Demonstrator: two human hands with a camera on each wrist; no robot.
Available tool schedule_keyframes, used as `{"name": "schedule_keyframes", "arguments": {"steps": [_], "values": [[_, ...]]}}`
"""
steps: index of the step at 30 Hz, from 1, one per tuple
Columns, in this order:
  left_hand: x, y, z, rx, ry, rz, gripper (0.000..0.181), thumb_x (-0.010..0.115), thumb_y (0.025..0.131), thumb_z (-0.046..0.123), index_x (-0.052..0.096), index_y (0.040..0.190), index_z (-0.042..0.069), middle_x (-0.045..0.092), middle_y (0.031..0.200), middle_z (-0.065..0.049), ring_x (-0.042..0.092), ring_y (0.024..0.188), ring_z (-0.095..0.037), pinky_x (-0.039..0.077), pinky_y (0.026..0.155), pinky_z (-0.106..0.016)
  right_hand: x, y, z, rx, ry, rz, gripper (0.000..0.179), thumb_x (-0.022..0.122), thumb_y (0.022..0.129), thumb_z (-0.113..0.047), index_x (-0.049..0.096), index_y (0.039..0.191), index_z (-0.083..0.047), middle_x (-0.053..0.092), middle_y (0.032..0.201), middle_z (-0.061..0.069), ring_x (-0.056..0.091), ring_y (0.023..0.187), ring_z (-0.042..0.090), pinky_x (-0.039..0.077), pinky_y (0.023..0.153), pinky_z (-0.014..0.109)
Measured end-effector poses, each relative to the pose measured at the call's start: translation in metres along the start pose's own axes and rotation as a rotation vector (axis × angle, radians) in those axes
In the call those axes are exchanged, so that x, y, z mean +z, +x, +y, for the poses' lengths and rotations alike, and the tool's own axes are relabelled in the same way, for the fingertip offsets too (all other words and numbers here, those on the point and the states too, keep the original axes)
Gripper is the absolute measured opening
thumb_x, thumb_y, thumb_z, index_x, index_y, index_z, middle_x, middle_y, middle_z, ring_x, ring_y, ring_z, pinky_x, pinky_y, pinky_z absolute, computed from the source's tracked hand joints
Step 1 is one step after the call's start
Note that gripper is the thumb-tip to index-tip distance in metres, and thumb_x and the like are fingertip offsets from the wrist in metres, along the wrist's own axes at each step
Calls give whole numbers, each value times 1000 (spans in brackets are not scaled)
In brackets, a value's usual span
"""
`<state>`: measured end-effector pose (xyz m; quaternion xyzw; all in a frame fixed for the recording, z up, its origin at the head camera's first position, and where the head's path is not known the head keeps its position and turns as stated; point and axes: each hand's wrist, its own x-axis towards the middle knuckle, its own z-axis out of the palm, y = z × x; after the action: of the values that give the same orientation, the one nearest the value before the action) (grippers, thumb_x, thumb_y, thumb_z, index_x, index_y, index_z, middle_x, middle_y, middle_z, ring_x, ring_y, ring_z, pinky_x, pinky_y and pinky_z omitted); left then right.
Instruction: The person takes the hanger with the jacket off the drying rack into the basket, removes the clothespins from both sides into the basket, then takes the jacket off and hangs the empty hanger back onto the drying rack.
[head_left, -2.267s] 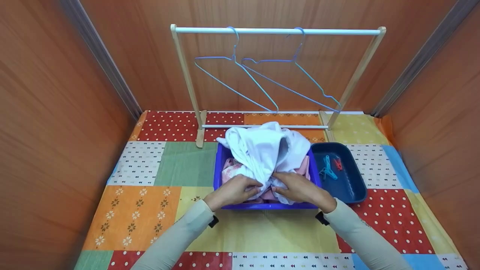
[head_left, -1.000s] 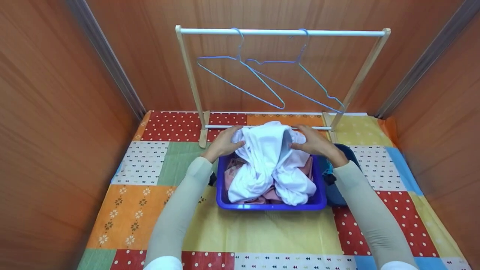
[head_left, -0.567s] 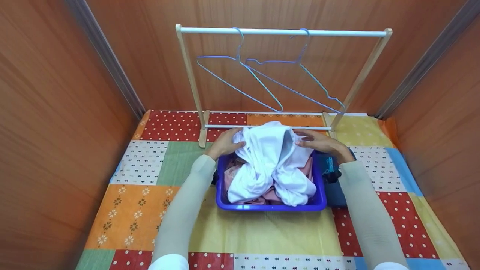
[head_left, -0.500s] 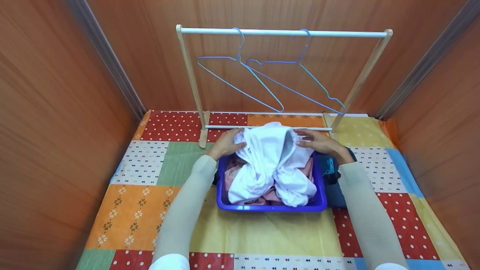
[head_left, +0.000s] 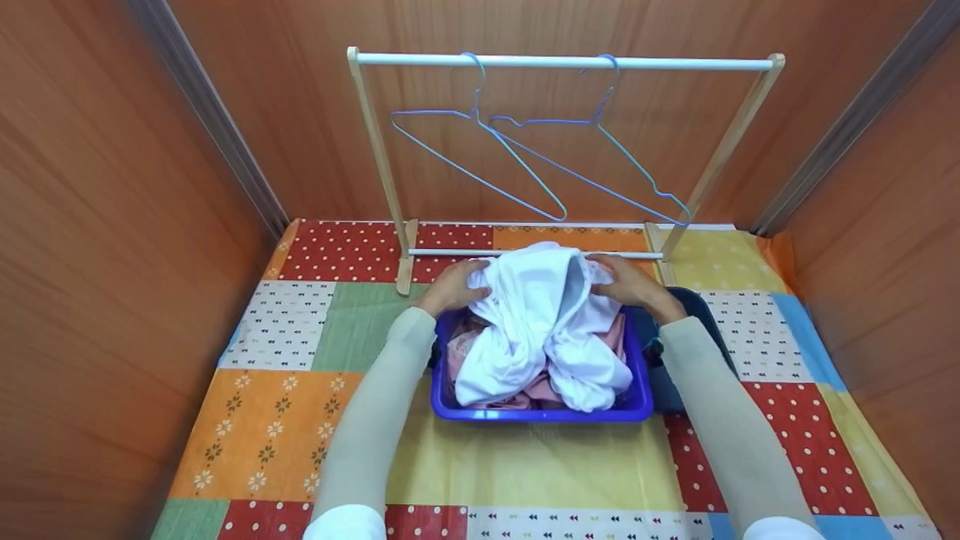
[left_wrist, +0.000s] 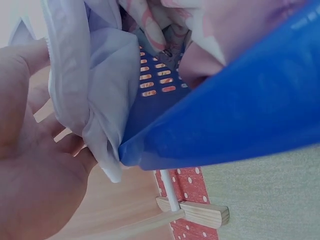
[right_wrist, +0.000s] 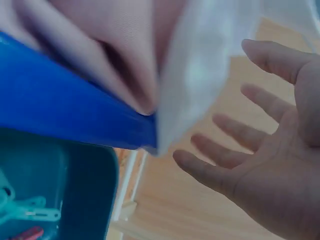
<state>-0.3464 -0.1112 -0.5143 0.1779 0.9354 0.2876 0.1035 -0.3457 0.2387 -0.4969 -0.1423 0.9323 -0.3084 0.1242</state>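
A white garment (head_left: 525, 300) lies bunched over pink cloths (head_left: 544, 390) in a purple-blue plastic basket (head_left: 540, 415). At the garment's back left side is my left hand (head_left: 456, 286); in the left wrist view its thumb and loosely bent fingertips (left_wrist: 70, 144) touch the hanging white hem (left_wrist: 70, 85). My right hand (head_left: 630, 282) is at the garment's back right side. In the right wrist view its fingers are spread and slightly bent, with a gap between them and the white cloth (right_wrist: 195, 80).
Behind the basket stands a small rack with a white rail (head_left: 540, 61) and two wire hangers (head_left: 480, 124). A dark teal tray (right_wrist: 85, 175) holding clothes pegs (right_wrist: 35, 210) sits right of the basket. A patchwork cloth (head_left: 525, 465) covers the table between wooden walls.
Both hands have left the garment's front and moved to its back left and right sides. Its front folds now lie parted in the basket. Lately the right hand has shifted slightly inward.
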Motion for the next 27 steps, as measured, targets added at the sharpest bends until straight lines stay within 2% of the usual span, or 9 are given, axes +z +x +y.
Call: {"name": "schedule_keyframes", "arguments": {"steps": [3,6,10,13,17,22,27], "values": [[3,1,-1,-5,17,36,51,65,94,26,52,141,11,54,145,-12,45,138,-32,33,117,-46,9,7,1,-13,-130,-2,66,68,90,-19,40,150,-12,46,149,20,40,139,43,29,115,60],[4,1,-2,1,27,102,40,66,93,18,61,131,8,63,133,-12,56,126,-31,42,109,-45,16,12,2,-14,-241,8,60,68,90,-23,46,146,-12,54,142,20,49,131,43,36,111,58],[3,1,1,19,24,201,24,67,92,11,71,115,6,72,115,-12,65,109,-30,51,97,-43,21,15,6,-54,-309,93,45,66,91,-18,57,135,-10,64,128,19,58,119,42,44,103,57],[1,0,2,19,16,230,19,65,93,10,74,109,7,73,110,-11,67,104,-28,53,93,-41,22,16,7,-94,-286,189,37,64,91,-6,64,128,-12,66,124,17,61,116,41,47,100,57],[-1,-3,2,16,-8,235,19,64,94,10,73,110,7,73,110,-10,68,103,-27,54,92,-40,20,15,5,-142,-215,280,36,58,91,6,68,121,-11,69,119,15,63,113,37,49,100,54],[-5,-10,6,47,-54,260,18,62,96,9,73,109,7,73,110,-10,68,103,-26,54,91,-41,16,10,-1,-165,-141,343,23,56,90,7,71,106,-1,73,105,18,68,102,36,53,90,49],[-11,-21,16,94,-79,279,20,59,97,10,73,111,8,73,111,-9,68,103,-25,55,91,-40,8,-3,-12,-144,-9,400,19,57,91,3,71,104,0,73,102,20,67,91,33,52,80,45]]}}
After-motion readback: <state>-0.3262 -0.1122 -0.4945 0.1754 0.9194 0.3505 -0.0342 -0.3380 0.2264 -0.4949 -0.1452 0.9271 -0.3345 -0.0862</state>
